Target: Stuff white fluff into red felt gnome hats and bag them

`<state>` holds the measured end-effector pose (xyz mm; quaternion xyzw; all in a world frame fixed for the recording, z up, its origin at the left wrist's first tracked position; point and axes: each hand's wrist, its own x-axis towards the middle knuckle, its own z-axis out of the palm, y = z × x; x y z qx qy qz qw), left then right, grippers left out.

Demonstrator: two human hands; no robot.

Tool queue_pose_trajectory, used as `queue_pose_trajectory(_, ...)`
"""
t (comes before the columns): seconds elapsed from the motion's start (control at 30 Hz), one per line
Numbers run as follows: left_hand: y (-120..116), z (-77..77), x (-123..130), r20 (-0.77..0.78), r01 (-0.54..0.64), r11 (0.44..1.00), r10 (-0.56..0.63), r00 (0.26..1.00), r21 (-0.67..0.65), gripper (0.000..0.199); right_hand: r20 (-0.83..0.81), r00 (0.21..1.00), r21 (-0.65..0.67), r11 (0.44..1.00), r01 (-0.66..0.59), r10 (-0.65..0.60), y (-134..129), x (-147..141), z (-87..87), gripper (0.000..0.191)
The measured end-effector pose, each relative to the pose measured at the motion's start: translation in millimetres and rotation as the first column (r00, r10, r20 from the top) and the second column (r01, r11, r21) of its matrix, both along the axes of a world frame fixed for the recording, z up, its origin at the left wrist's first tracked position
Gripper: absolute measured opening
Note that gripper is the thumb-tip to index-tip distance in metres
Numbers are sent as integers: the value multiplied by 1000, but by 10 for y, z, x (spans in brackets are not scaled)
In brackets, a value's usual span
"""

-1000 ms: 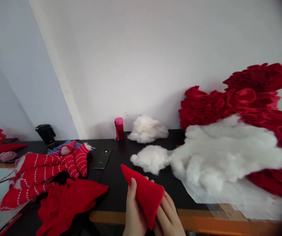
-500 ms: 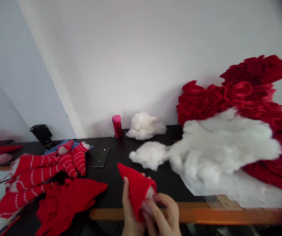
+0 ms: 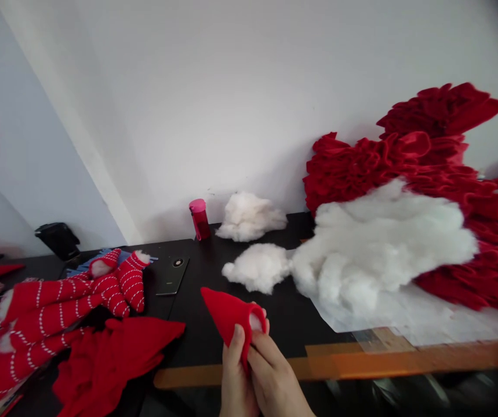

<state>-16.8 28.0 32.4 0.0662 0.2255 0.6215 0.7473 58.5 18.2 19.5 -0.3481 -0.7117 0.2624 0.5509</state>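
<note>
The two bare hands sit close together at the bottom centre of the view, cut off by the lower edge so that neither wrist shows. The left hand [image 3: 236,373] stands upright, its left thumb [image 3: 233,347] raised and pressing inward. The right hand [image 3: 275,382] comes in from the lower right, angled up and leftward, its curled fingers [image 3: 262,350] closing toward that thumb. Both hands pinch from either side, almost touching each other.
</note>
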Motion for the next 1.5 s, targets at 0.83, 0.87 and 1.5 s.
queue_pose_trajectory(0.83,28,-88,26,-129,-145,989,148,981,32,36,-132,938,80,940,333,-321,188,23,42,20)
queue_pose_trajectory(0.87,34,-88,35,-142,-152,988,155,978,33,37,-161,945,27,956,292,-284,187,20,42,21)
queue_pose_trajectory(1.5,139,49,-228,7,-36,994,37,999,-107,32,85,996,94,995,-26,18,42,122,95,19)
